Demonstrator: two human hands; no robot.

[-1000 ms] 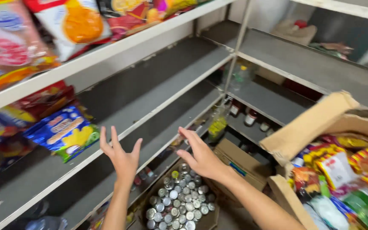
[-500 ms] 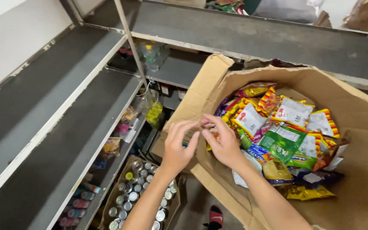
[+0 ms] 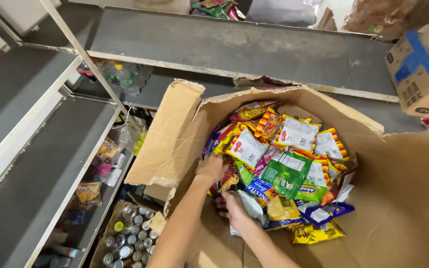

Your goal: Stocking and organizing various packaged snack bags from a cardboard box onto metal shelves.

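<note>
Both hands, left [image 3: 211,167] and right [image 3: 230,203], reached among snack packets [image 3: 274,159] inside the cardboard box [image 3: 175,129]; the fingers' grip could not be told.

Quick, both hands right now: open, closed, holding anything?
Left hand: down among the snack packets in the cardboard box; grip cannot be told.
Right hand: fingers buried under the packets; grip cannot be told.
</note>
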